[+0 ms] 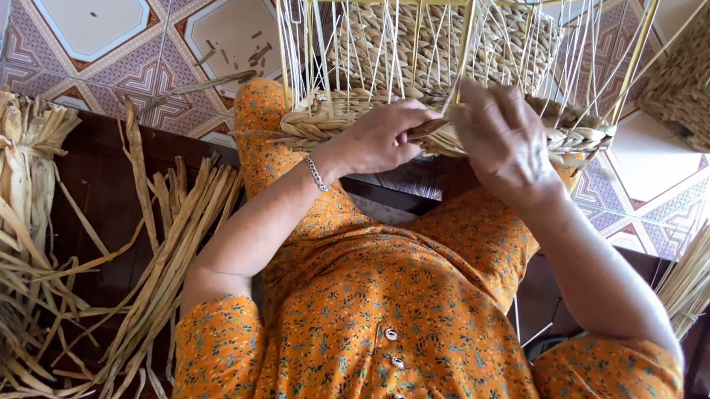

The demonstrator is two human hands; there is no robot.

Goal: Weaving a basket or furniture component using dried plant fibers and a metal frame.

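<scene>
Patterned tile floor (89, 5); both hands (390, 138) (506, 140) gripping half-woven basket (354, 114), fingertips hidden.

An orange dress (412, 333) printed all over with small flowers and leaves in green, dark and pale tones is worn. The same cloth is seen over the lap and knees. Short sleeves are shown, the left sleeve (218, 350) and the right sleeve (612, 393) both ending above the elbow, so that the forearms are left bare. A row of three small round buttons (396, 361), pale and shiny, is set down the middle of the front. A thin silver chain bracelet (316, 173) is worn on the left wrist. No rings can be made out on the fingers.
</scene>
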